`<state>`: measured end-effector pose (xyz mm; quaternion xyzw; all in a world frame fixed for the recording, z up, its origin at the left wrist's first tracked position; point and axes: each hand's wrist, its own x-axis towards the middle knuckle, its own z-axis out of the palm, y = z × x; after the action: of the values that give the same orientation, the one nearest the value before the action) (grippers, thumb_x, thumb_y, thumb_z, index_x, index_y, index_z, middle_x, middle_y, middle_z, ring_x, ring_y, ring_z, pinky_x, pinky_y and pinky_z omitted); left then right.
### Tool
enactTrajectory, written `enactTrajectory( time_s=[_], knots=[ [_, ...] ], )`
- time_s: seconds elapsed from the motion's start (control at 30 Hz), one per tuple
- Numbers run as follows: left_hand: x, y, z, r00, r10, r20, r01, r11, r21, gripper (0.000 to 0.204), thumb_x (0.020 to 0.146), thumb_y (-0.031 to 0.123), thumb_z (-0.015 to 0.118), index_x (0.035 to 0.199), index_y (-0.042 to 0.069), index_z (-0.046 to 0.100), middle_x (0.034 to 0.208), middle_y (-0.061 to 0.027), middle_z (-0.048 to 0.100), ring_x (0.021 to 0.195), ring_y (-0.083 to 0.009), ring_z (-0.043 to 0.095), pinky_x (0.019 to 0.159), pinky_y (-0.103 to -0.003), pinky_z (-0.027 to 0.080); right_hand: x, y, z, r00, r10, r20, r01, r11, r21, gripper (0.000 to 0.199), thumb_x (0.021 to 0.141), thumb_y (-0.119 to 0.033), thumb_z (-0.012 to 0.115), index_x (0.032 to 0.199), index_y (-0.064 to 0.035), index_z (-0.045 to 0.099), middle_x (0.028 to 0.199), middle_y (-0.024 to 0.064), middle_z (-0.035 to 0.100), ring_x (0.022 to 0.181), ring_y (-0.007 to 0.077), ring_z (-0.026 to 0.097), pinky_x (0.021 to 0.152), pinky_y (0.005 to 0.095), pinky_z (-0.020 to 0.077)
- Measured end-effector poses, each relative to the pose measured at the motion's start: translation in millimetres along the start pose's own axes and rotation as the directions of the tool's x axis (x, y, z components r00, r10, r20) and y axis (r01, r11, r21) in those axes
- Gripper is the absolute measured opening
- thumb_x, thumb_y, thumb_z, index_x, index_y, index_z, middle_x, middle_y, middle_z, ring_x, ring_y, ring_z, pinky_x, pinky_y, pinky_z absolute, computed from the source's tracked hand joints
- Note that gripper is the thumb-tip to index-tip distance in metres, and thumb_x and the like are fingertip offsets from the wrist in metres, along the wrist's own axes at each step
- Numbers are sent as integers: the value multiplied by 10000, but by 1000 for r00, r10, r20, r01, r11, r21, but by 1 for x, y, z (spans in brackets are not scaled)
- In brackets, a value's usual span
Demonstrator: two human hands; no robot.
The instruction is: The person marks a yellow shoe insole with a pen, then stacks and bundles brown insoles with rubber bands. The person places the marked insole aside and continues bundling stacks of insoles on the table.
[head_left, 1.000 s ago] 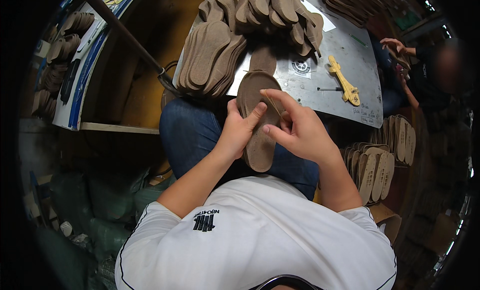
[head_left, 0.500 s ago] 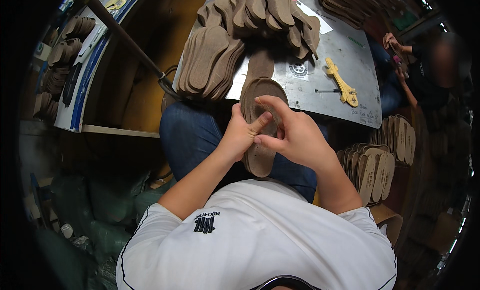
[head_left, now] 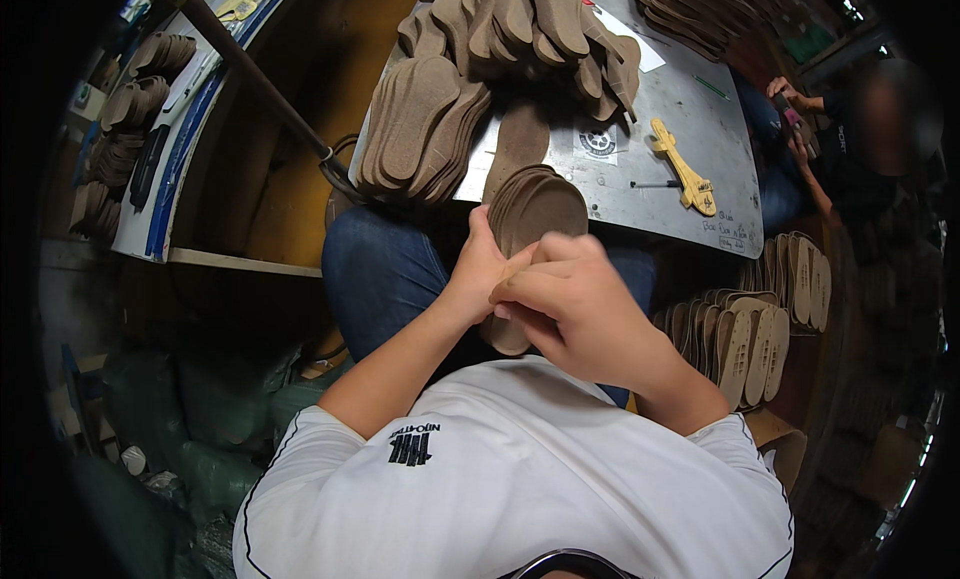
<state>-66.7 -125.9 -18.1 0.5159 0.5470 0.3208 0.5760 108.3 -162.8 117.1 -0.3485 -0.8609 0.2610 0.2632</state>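
Observation:
In front of my lap I hold a small stack of brown insoles [head_left: 548, 211], rounded ends toward the table. My left hand [head_left: 476, 281] wraps round the stack's left side at mid-length. Over the middle of the stack, my right hand [head_left: 568, 297] is closed, its fingers curled in against my left thumb and partly blurred. Whatever lies in those right fingers, if anything, is hidden. Just beyond, a single insole [head_left: 520, 141] lies flat on the metal table [head_left: 660, 204], partly behind the held stack.
Piled insoles [head_left: 415, 119] cover the table's left and far side. A yellow template [head_left: 682, 167] and a black pen [head_left: 655, 184] lie at its right. More insoles [head_left: 745, 344] stand in rows at lower right. A co-worker [head_left: 870, 149] handles something at far right. A slanting pole [head_left: 260, 79] rises at left.
My right hand has gone from spread over the stack to curled in, closer to me. The stack's far end has shifted slightly right and shows more plainly.

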Motion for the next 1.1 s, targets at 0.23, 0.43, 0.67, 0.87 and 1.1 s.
enactTrajectory(
  time_s=[0.23, 0.43, 0.67, 0.87, 1.1],
  knots=[
    [-23, 21, -4, 886, 463, -5, -407, 785, 467, 953, 901, 268, 927, 1633, 12, 372, 1491, -278, 603, 1360, -510, 636, 1113, -554, 527, 15, 62, -38, 790, 542, -287, -239, 703, 670, 139, 1124, -151, 747, 1123, -18, 785, 779, -68, 644, 600, 19, 522, 508, 225, 371],
    [-32, 38, -8, 838, 545, 22, -412, 605, 681, 868, 897, 231, 911, 1597, 33, 436, 1416, -208, 618, 1341, -434, 625, 1022, -569, 493, 12, 129, -32, 714, 695, -87, -426, 530, 733, 184, 1094, -229, 820, 1130, -49, 823, 727, -108, 570, 529, -8, 391, 456, 226, 264],
    [-23, 45, -34, 826, 540, 158, -535, 667, 519, 884, 887, 203, 939, 1589, -7, 446, 1434, -287, 636, 1289, -517, 666, 1101, -512, 546, -9, 156, -4, 734, 673, -92, -220, 363, 905, 218, 1084, -229, 832, 1144, -20, 851, 748, -74, 644, 570, 7, 424, 496, 243, 306],
    [-29, 42, -23, 725, 603, 332, -688, 654, 314, 952, 856, 227, 993, 1580, -10, 421, 1431, -251, 654, 1303, -449, 679, 1121, -468, 540, 2, 167, 30, 781, 536, 321, -556, 362, 748, 248, 1124, -227, 747, 1234, -18, 822, 1091, 30, 815, 979, 119, 744, 861, 309, 617],
    [-18, 34, -42, 958, 275, -83, -285, 868, -407, 872, 1006, 248, 918, 1615, 15, 339, 1476, -173, 662, 1343, -233, 667, 1160, -395, 546, -37, 172, 52, 821, 169, 546, -423, -464, 779, 352, 1206, -294, 582, 1464, -67, 661, 902, -2, 557, 782, 129, 567, 641, 281, 509]
  ],
)
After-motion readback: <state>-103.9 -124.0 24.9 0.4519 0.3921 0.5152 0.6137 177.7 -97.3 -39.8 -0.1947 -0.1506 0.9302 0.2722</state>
